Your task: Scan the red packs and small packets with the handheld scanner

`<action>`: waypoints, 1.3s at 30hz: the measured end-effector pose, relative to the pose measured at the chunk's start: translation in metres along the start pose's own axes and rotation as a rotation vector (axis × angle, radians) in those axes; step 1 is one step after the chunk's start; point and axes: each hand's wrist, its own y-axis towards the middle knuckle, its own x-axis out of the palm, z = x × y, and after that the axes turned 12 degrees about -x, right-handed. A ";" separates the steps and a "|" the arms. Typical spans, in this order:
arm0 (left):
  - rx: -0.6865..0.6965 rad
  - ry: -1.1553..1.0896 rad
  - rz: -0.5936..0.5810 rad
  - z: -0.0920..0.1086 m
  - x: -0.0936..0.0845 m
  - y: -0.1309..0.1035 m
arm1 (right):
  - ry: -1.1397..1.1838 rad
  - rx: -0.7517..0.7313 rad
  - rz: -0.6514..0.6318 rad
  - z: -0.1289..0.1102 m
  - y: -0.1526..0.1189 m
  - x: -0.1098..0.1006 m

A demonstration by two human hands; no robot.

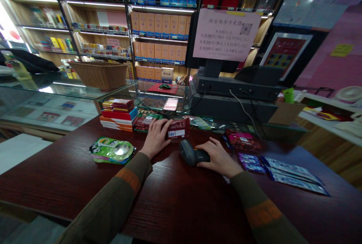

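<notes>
"On the dark wooden counter (175,198), near the middle, what are we holding?"

"Two things, one per hand. Our right hand (217,158) is wrapped around the handle of a barcode scanner (187,153), thumb on the near side and fingers over the top. Our left hand (157,136) has a dark red packet (181,125) pinched at its left end, fingers above, thumb below."

"Which way does the scanner point?"

"Left, honestly. Its rounded head is at the left end and the handle runs right, dipping a bit, into our palm. So the long axis goes roughly side to side. We can't tell if it's resting on the wood or held just off it."

"And the packet?"

"Just beyond the scanner head, apart from it. Long axis also sideways, white barcode label (177,134) turned toward us."

"Anything else around our hands?"

"Yep. Left of our left hand we've got a green panda package (113,149), with a stack of boxes (118,117) behind it. Right of our right hand there are purple packs (251,163), then long blue packets (294,174) slanting away from us to the left. A dark pink bag (243,140) lies behind those."
</notes>
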 end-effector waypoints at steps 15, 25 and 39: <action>0.011 -0.006 -0.001 -0.002 0.001 -0.001 | 0.111 0.149 0.068 0.011 -0.002 0.000; 0.036 -0.007 -0.005 0.003 -0.001 0.000 | 0.408 0.425 0.423 0.041 0.056 0.004; 0.081 -0.010 0.010 0.005 0.000 -0.002 | 0.713 0.414 0.431 0.036 0.087 0.007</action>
